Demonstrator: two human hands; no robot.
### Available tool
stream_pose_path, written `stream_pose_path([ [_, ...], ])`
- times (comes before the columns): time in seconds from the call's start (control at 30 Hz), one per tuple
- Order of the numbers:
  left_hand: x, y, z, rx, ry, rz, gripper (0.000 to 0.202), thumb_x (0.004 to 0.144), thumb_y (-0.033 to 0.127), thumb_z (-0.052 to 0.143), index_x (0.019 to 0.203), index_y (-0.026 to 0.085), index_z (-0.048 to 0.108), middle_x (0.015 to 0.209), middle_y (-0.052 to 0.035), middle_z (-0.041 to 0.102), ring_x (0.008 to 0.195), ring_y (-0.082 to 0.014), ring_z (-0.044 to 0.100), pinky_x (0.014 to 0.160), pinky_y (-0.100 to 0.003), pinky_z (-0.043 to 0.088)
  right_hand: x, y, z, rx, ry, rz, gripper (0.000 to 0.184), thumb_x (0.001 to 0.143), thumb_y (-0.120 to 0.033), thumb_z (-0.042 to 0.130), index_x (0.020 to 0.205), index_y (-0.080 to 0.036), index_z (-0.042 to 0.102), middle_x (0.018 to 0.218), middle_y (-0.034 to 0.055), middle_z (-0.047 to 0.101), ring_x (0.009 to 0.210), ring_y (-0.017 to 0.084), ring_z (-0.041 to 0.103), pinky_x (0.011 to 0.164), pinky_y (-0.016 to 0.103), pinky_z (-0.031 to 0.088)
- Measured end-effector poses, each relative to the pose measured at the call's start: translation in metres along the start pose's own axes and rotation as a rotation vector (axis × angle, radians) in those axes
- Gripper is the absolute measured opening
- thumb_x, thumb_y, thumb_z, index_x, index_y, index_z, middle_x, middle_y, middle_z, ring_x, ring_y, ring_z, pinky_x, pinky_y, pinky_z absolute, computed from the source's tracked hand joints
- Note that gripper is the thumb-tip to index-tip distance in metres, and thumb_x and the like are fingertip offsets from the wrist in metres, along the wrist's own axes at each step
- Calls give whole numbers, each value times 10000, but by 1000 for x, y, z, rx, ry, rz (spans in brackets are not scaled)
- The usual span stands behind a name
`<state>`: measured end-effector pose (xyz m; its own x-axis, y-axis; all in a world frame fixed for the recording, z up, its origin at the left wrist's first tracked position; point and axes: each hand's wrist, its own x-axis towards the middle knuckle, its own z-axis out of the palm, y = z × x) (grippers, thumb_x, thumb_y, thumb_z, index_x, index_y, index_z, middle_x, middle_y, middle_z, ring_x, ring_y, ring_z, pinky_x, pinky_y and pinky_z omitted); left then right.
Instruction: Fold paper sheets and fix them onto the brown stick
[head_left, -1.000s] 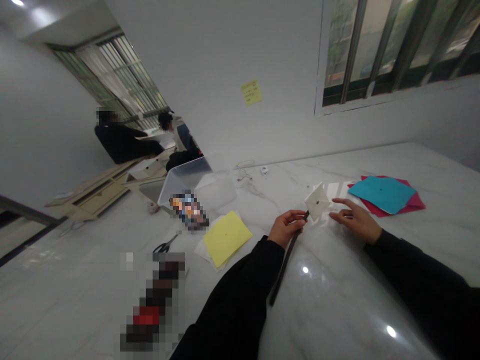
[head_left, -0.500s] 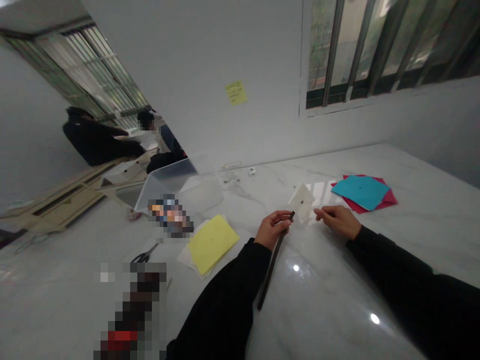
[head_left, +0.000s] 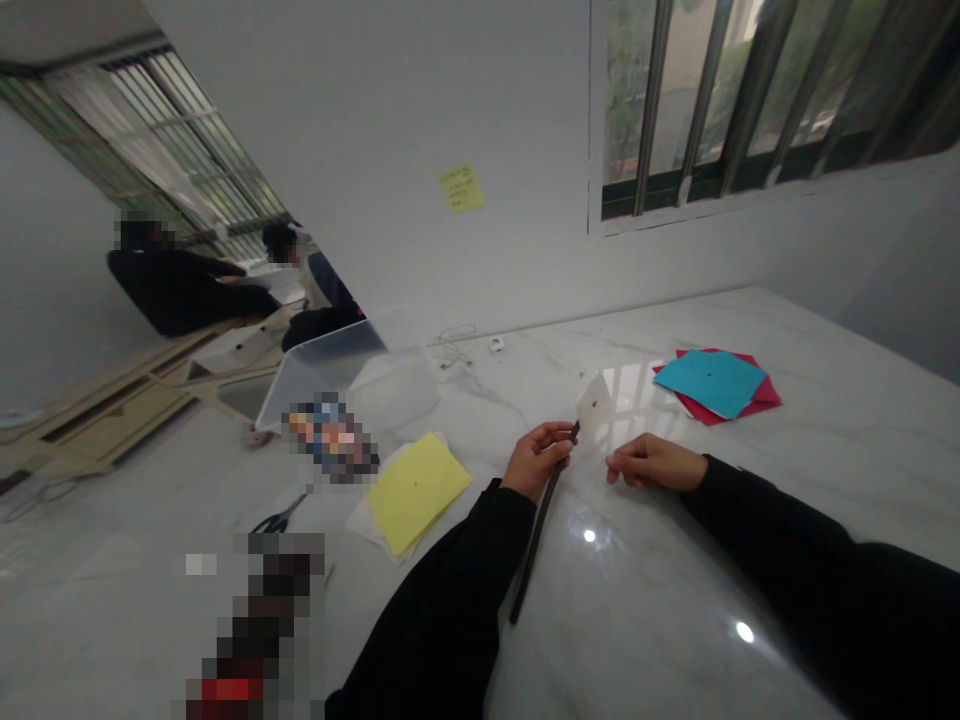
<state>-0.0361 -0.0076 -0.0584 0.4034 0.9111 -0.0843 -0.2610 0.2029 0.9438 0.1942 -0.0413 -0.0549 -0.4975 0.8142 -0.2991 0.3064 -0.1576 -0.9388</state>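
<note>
- White, pale and angular, a paper piece (head_left: 592, 412) with a dark dot at its middle stands at the top end of a slim, dark brown stick (head_left: 535, 540).
- The desk (head_left: 630, 600) is glossy and white with grey, marble-like veining; lamps and the window reflect in it.
- A smooth blue sheet (head_left: 697, 388) lies over red sheets (head_left: 766, 398) to the right, and yellow sheets (head_left: 416, 495) lie to the left, near black-handled scissors (head_left: 277, 521).
- The left hand (head_left: 531, 465) has its fingers closed on the stick near its upper end; the paper piece sits just beyond the fingertips, and the rest of the stick slants down toward the wearer.
- The right hand (head_left: 660, 463) is apart from the paper piece, below it and to its right, fingers curled in near the thumb with nothing visible in them.
- Both forearms, in black sleeves, reach forward, the right one angling inward across the desk.
</note>
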Motion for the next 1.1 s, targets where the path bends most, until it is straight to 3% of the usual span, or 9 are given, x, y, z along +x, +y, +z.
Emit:
stream_pose_path([
  [0.17, -1, 2, 1, -12, -8, 12, 396, 632, 300, 827, 970, 148, 685, 843, -49, 660, 629, -83, 536, 595, -232, 401, 6, 3, -13, 225, 496, 22, 465, 782, -530, 601, 1095, -186, 601, 589, -47, 510, 410, 60, 340, 388, 187, 218],
  [0.33, -1, 0, 0, -3, -17, 15, 385, 638, 298, 822, 968, 148, 692, 842, -44, 656, 628, -80, 528, 594, -230, 403, 8, 4, -16, 337, 770, -42, 793, 719, -406, 678, 1397, -171, 342, 731, -9, 590, 459, 77, 386, 406, 204, 315],
  [0.47, 1, -4, -2, -6, -20, 11, 390, 640, 298, 823, 977, 150, 692, 852, -46, 659, 630, -79, 531, 592, -226, 398, 10, 8, -9, 225, 799, -60, 960, 724, -430, 676, 1501, -185, 170, 845, 20, 611, 519, 108, 458, 433, 225, 367],
  [0.53, 1, -6, -3, -5, -25, 4, 414, 632, 303, 828, 989, 148, 689, 867, -54, 663, 635, -84, 537, 592, -229, 397, 9, 10, -10, 104, 788, -96, 860, 728, -461, 673, 1459, -189, 311, 846, 21, 609, 552, 117, 483, 460, 231, 378],
  [0.63, 2, -9, -5, -7, -22, 0, 445, 620, 320, 834, 1003, 148, 687, 873, -60, 665, 637, -86, 539, 599, -234, 399, 2, 6, -12, -127, 367, -106, 496, 735, -521, 668, 1051, -140, 681, 640, -6, 547, 514, 109, 425, 475, 240, 341],
  [0.7, 1, -9, -5, -10, -18, 2, 447, 619, 324, 835, 1002, 148, 687, 871, -60, 664, 644, -88, 541, 603, -236, 400, -3, 2, -10, -214, -11, -95, 456, 781, -575, 609, 750, -130, 707, 503, -35, 422, 473, 94, 339, 467, 246, 282],
  [0.77, 1, -10, -6, -15, -23, 4, 439, 627, 318, 831, 1005, 147, 686, 877, -63, 664, 656, -91, 546, 606, -235, 401, -5, -2, -6, -244, -110, -116, 533, 831, -613, 525, 637, -137, 668, 483, -44, 358, 474, 89, 295, 476, 252, 245],
  [1.0, 2, -10, -4, -23, -20, 11, 435, 625, 305, 831, 997, 135, 682, 861, -66, 666, 638, -90, 542, 605, -241, 398, 4, 6, -9, -296, 295, -124, 535, 827, -641, 481, 623, -161, 602, 508, -46, 374, 503, 101, 329, 504, 254, 256],
  [1.1, 1, -10, -3, -20, -12, 8, 437, 620, 303, 832, 996, 136, 682, 864, -68, 669, 644, -95, 548, 614, -247, 402, 5, 11, -16, -211, 480, -135, 473, 794, -623, 541, 848, -164, 641, 532, -57, 417, 498, 102, 356, 492, 243, 267],
])
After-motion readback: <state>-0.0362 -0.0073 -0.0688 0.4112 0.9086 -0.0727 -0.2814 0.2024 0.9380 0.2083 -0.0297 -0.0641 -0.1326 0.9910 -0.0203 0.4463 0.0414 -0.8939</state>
